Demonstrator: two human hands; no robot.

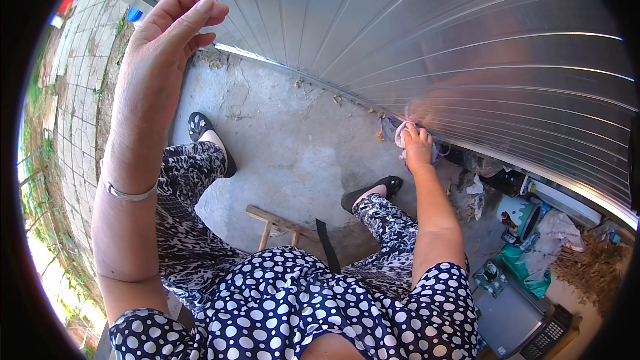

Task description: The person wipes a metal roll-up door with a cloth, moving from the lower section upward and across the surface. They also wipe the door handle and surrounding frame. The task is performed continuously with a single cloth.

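Observation:
My left hand (175, 27) is raised at the upper left, in front of a ribbed metal panel (373, 20). Its fingers are curled, with the thumb pressed close to them; anything held there is too small or hidden to make out. Low down by the panel's bottom edge, my right hand (418, 145) is closed on a pale pink bundle (401, 135) that looks like cloth or yarn. Purple and blue strands trail from the bundle onto the concrete. My right fingertips are partly hidden.
Between my legs stands a wooden stool (280, 222), with a dark strap (327, 247) beside it. On the right lie a pale green bucket (519, 217), plastic bags, dry brown plant matter (587, 267) and a grey device (510, 317) with keys. Paving (77, 113) runs along the left.

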